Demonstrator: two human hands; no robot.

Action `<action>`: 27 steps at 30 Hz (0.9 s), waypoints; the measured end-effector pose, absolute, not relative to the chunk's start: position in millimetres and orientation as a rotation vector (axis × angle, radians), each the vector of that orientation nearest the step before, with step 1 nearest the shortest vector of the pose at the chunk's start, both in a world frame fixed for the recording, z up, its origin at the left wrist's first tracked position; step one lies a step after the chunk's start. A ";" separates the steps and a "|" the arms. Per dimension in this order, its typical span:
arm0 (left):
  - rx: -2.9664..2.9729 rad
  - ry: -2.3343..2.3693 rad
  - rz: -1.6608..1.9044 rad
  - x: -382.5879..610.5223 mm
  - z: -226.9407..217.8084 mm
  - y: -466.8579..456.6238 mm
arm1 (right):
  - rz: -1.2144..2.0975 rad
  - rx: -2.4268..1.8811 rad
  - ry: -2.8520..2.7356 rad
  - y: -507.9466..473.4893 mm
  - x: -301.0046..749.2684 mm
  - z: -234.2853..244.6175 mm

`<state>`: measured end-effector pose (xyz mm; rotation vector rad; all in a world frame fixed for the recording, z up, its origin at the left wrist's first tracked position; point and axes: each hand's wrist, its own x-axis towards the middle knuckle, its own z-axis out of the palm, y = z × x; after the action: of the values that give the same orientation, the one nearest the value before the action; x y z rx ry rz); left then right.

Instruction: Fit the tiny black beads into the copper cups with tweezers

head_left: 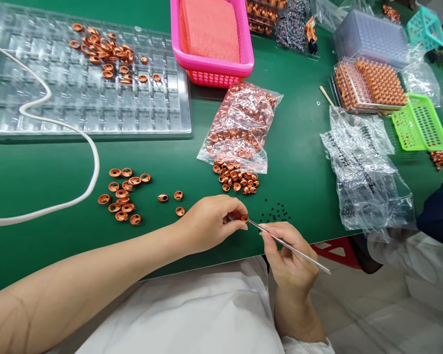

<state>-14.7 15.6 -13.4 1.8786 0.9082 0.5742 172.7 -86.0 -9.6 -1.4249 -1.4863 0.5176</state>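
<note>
Between the thumb and fingers of my left hand (210,221) is a small copper-coloured cup (244,218). My right hand (291,253) is closed around tweezers (291,247), whose tip meets the cup. Tiny black pieces (276,212) lie scattered on the table just beyond my right hand. A pile of copper cups (238,178) spills from the mouth of a clear plastic bag (241,120) full of the same cups. Left of my left hand are a few loose cups (178,195) and a larger group of cups (121,193).
A clear plastic tray (151,115) carries more cups at the upper left, with a white cable (92,182) curving before it. A pink basket (214,64) stands at the back. On the right are clear bags (369,182), a green basket (424,123) and stacked copper parts (380,81).
</note>
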 end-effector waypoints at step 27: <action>2.074 0.813 0.640 -15.2 -17.1 15.7 | 0.401 -1.384 -1.826 -75.9 179.3 3.3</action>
<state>-15.2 15.7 -17.1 2.0741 0.8125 0.6401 179.3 -75.9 3.3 -1.3836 -1.8263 0.4011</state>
